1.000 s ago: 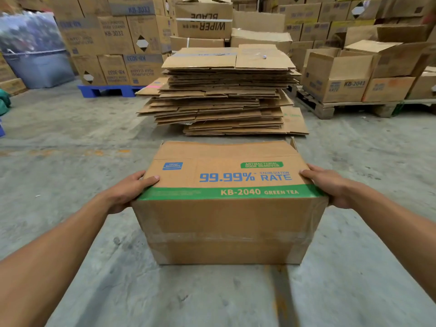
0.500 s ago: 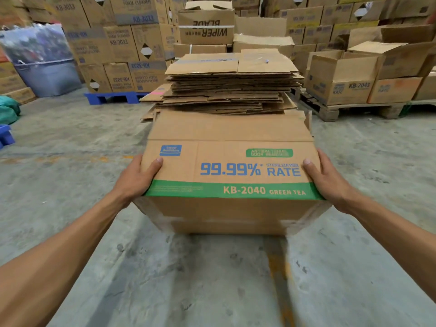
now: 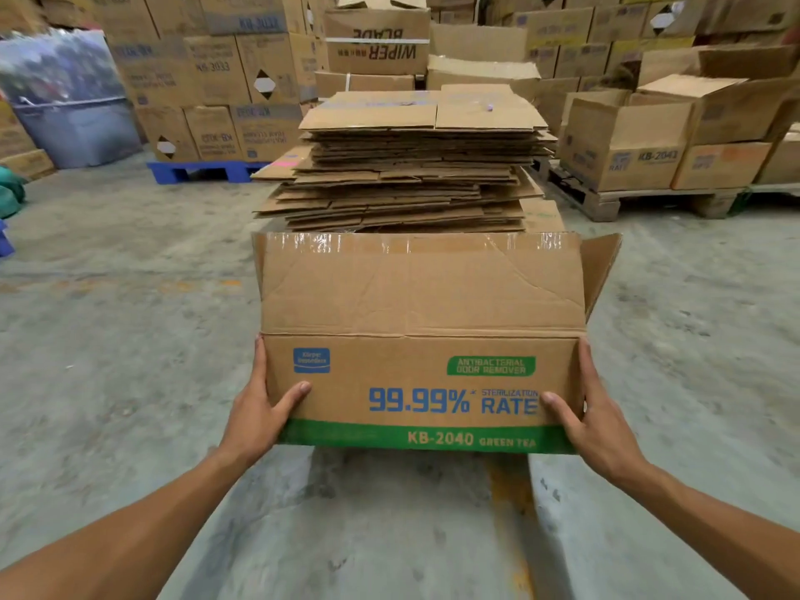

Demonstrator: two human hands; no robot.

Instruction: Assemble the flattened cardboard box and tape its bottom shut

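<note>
I hold a brown cardboard box (image 3: pixel 424 374) off the floor in front of me, printed "99.99% RATE" and "KB-2040 GREEN TEA" above a green band. Its printed side faces me and a long flap with old clear tape along its edge stands up above it. A side flap sticks out at the upper right. My left hand (image 3: pixel 259 409) grips the box's left end, thumb on the printed side. My right hand (image 3: pixel 593 417) grips the right end the same way. The box's underside is hidden.
A tall stack of flattened cartons (image 3: pixel 411 162) lies just beyond the box. Pallets of stacked boxes (image 3: pixel 208 80) fill the back, with open boxes on a wooden pallet (image 3: pixel 627 140) at the right. A grey bin (image 3: pixel 73 123) stands at the left. Concrete floor (image 3: pixel 108 339) lies around me.
The box has been lifted from the floor and rolled toward me, so the taped face that showed below is now out of sight and the flaps stand up. Both hands stayed on its ends.
</note>
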